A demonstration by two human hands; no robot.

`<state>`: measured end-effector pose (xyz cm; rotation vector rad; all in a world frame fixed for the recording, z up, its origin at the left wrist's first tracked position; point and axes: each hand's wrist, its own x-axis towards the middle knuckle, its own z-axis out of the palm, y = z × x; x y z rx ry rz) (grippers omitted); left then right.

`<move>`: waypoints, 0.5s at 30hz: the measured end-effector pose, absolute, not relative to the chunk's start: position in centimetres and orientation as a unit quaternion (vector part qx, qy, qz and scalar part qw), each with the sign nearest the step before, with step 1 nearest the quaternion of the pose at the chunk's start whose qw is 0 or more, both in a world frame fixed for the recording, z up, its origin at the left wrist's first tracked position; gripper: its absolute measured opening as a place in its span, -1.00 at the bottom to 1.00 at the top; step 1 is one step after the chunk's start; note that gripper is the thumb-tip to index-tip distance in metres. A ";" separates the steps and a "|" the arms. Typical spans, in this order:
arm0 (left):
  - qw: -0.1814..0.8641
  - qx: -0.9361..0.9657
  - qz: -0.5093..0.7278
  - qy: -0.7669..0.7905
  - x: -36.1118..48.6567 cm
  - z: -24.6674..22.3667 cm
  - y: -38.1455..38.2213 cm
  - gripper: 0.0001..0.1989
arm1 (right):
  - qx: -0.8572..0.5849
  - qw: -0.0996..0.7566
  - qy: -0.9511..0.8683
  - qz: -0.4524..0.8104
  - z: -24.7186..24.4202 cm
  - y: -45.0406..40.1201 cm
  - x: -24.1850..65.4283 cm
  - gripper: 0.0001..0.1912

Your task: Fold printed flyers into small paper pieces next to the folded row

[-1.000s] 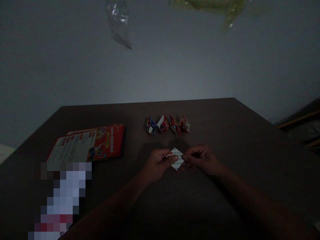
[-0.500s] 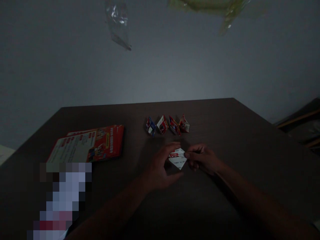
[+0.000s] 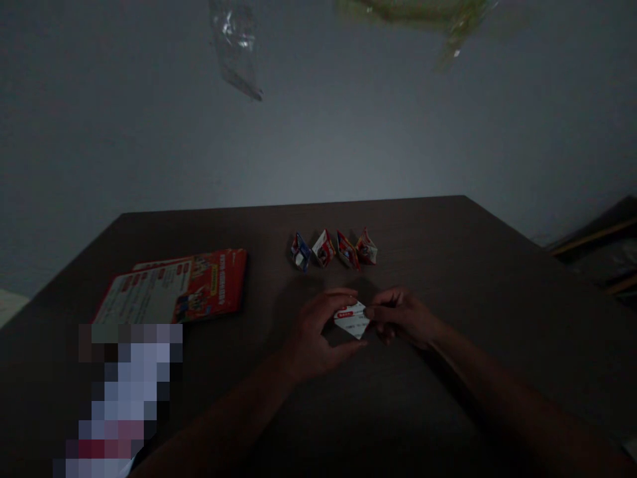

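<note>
A small folded paper (image 3: 354, 321), white with red printed labels, is diamond-shaped between my two hands. My left hand (image 3: 318, 335) curves round its left side, fingers at the upper edge and thumb by the lower point. From the right, my right hand (image 3: 405, 317) pinches the paper's right corner between thumb and forefinger. Just beyond my hands, several folded paper pieces in red, blue and white stand in a row, among them a blue one (image 3: 300, 252) at the left end and a red and white one (image 3: 367, 248) at the right end.
A stack of red and white printed sheets (image 3: 209, 285) lies on the dark table (image 3: 423, 232) at the left. Below it, a pixelated patch hides part of the view. A pale wall (image 3: 323, 133) with clear plastic (image 3: 236, 50) on it rises behind the table.
The folded paper has shifted and tilted slightly to the left, with both hands staying on it. The row of folded pieces and the stack have not moved.
</note>
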<state>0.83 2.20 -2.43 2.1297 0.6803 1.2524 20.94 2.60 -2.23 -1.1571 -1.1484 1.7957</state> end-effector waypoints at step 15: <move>0.250 0.780 0.516 0.249 1.0 -2.0 2.2 -0.78 | -0.438 0.331 -0.473 0.689 -2.4 2.6 21.3 -0.72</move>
